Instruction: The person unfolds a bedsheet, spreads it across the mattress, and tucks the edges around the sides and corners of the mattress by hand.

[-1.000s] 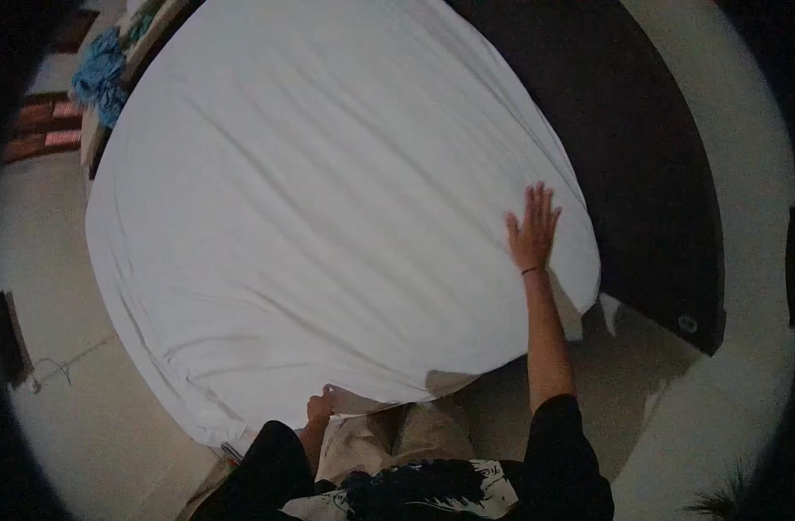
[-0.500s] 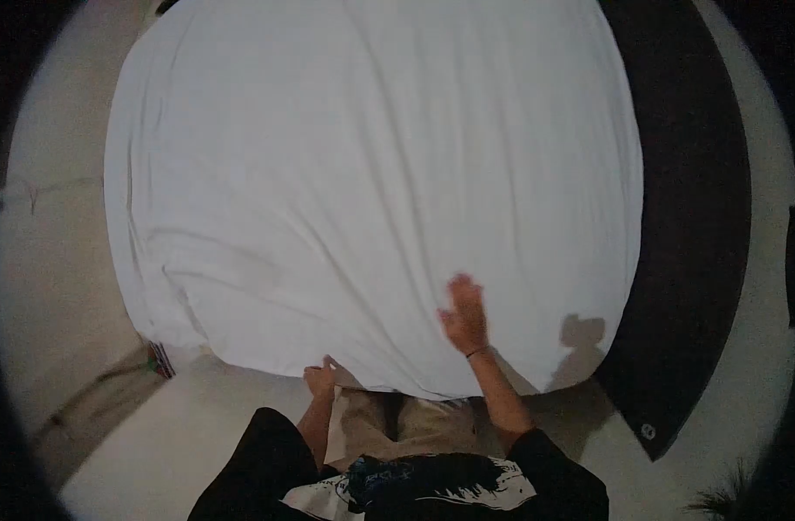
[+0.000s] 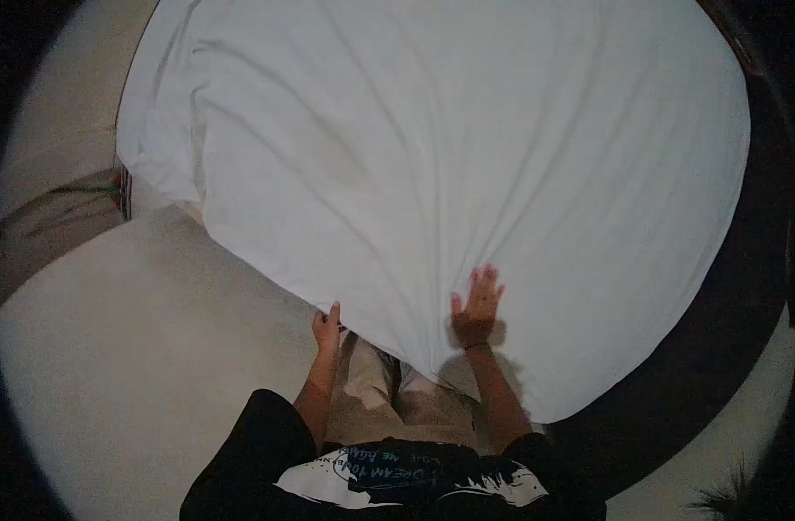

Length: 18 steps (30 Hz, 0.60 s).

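Observation:
A white bed sheet [image 3: 536,174] covers the bed in front of me, with creases fanning out from the near edge. At that edge, my left hand [image 3: 327,328] is closed around the sheet's border, thumb pointing up. My right hand [image 3: 480,313] lies over the sheet with its fingers stretched and spread, palm down. Its shadow falls close beside it on the cloth. What lies under the sheet is hidden.
Dark bed base [image 3: 719,347] curves along the right side. Pale floor [image 3: 198,321] spreads at the left. A small striped item [image 3: 125,193] sits by the bed's left corner. A dark bristly thing [image 3: 728,491] is at lower right.
The view has turned, and the bed's left corner now appears higher. My left hand has moved up in view with the sheet's edge. My right hand's fingers have spread, and more creases radiate near it.

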Each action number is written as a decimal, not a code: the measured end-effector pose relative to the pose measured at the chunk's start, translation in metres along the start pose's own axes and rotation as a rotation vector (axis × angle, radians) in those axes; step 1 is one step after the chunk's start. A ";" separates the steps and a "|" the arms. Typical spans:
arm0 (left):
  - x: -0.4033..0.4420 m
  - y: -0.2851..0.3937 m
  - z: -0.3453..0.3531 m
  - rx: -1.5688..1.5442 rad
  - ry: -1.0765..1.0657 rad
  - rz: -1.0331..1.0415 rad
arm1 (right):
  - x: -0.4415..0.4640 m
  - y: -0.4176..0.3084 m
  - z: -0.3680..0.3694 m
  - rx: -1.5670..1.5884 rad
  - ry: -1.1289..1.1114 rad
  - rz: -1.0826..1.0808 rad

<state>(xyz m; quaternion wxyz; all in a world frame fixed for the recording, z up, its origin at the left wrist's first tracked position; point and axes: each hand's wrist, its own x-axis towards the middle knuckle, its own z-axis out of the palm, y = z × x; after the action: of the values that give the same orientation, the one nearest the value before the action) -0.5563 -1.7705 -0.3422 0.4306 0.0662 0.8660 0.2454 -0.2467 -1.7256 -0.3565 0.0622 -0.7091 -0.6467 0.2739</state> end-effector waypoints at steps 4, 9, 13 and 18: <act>0.008 -0.003 -0.016 0.047 -0.035 0.041 | -0.003 -0.044 0.015 0.065 -0.010 -0.158; 0.005 0.013 -0.013 0.018 -0.053 0.099 | 0.012 -0.011 -0.011 0.151 0.145 0.015; 0.019 -0.019 -0.010 -0.184 -0.023 0.083 | 0.035 0.023 0.006 -0.015 0.205 0.137; 0.035 -0.047 -0.002 -0.423 -0.038 0.011 | 0.008 -0.020 0.081 -0.131 -0.263 -0.367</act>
<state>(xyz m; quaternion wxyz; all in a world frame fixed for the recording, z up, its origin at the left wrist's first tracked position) -0.5746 -1.8006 -0.3889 0.4496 -0.0161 0.7867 0.4227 -0.3021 -1.7364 -0.4180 -0.0201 -0.5404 -0.7837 0.3055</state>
